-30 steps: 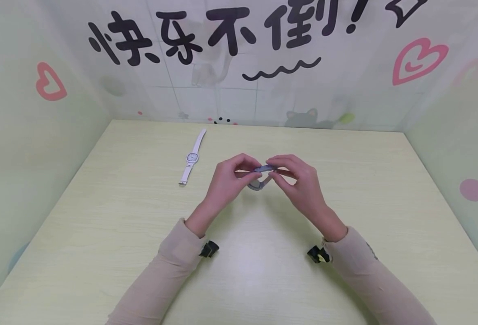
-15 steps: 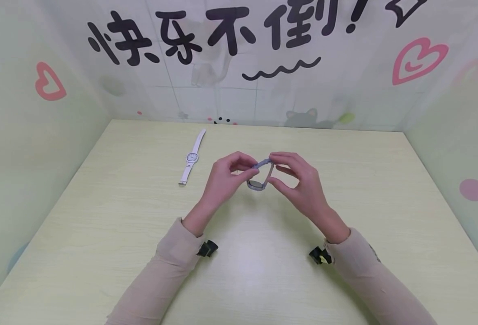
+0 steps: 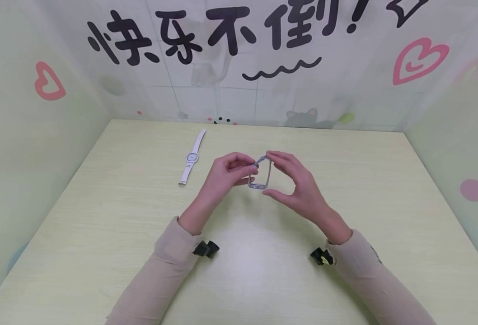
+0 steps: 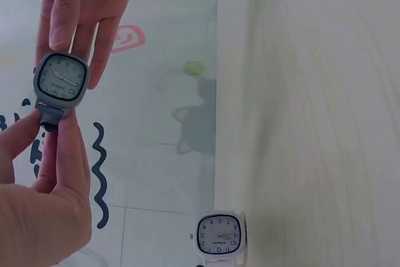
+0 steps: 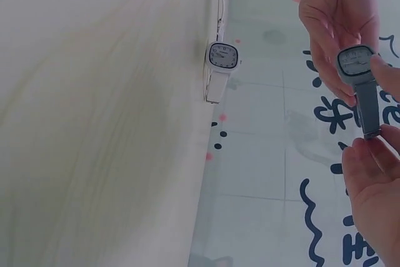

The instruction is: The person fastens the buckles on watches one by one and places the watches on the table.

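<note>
A blue-grey wristwatch [image 3: 258, 186] is held in the air over the middle of the table, its strap bent into a loop. My left hand [image 3: 226, 174] pinches it at the left side, thumb against the fingers. My right hand [image 3: 302, 189] spans the loop from the right: fingertips touch the strap at the top, and the thumb lies by the case at the bottom. In the left wrist view the squarish dial of the watch [image 4: 61, 78] shows, with the right thumb at its edge. The strap [image 5: 369, 107] hangs toward the right fingertips in the right wrist view.
A white wristwatch [image 3: 192, 157] lies unbuckled on the pale wooden table [image 3: 141, 216], left of the hands. Printed cloth walls stand behind and at both sides of the table. Small black cameras [image 3: 206, 248] are worn at the sleeve cuffs.
The strap loop has opened up and turned more upright between my hands. The right thumb has moved down toward the case, widening that hand's spread. The white wristwatch has stayed put.
</note>
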`<action>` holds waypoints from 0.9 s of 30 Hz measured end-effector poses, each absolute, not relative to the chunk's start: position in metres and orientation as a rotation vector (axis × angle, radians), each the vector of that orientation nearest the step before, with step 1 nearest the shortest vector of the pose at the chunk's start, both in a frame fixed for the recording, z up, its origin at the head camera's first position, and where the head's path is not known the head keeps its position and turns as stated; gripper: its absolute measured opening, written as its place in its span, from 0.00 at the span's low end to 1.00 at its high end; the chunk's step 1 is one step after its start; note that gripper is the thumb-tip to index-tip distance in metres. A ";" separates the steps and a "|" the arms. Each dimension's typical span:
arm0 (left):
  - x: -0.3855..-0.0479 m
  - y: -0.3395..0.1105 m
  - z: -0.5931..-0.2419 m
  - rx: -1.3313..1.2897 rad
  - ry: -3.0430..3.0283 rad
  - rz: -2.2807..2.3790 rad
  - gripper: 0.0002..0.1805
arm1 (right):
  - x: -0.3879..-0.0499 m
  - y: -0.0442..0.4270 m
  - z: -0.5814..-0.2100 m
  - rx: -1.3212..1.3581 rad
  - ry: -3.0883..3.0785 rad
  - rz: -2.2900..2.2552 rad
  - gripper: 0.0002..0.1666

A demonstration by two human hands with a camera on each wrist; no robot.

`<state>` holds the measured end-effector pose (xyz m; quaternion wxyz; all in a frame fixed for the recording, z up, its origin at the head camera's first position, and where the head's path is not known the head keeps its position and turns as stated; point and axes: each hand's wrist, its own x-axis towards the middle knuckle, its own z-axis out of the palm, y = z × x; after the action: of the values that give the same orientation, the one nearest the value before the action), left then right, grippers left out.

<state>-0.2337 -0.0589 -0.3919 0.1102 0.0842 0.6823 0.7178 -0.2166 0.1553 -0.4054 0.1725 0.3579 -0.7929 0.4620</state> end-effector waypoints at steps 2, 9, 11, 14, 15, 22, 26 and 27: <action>-0.234 -0.059 -0.391 0.226 1.968 2.117 0.11 | -0.217 0.155 -0.406 1.012 -2.244 1.293 0.44; -0.231 -0.059 -0.387 0.246 1.921 2.090 0.11 | -0.217 0.155 -0.405 0.969 -2.222 1.299 0.43; -0.231 -0.060 -0.386 0.276 1.937 2.066 0.12 | -0.217 0.156 -0.404 0.938 -2.227 1.344 0.43; -0.231 -0.062 -0.384 0.350 1.977 2.014 0.14 | -0.216 0.156 -0.402 0.866 -2.247 1.447 0.41; -0.231 -0.063 -0.383 0.380 1.993 1.992 0.15 | -0.216 0.157 -0.402 0.837 -2.254 1.488 0.40; -0.231 -0.069 -0.381 0.572 2.061 1.853 0.20 | -0.216 0.160 -0.399 0.655 -2.291 1.756 0.35; -0.232 -0.069 -0.381 0.640 2.043 1.832 0.22 | -0.217 0.161 -0.399 0.580 -2.307 1.871 0.32; -0.232 -0.069 -0.381 0.644 2.047 1.827 0.23 | -0.217 0.161 -0.399 0.566 -2.315 1.891 0.32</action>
<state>-0.2324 -0.0690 -0.3813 0.1611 0.2256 0.7168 0.6398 -0.2173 0.1609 -0.3993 0.0495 0.1858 -0.7600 0.6209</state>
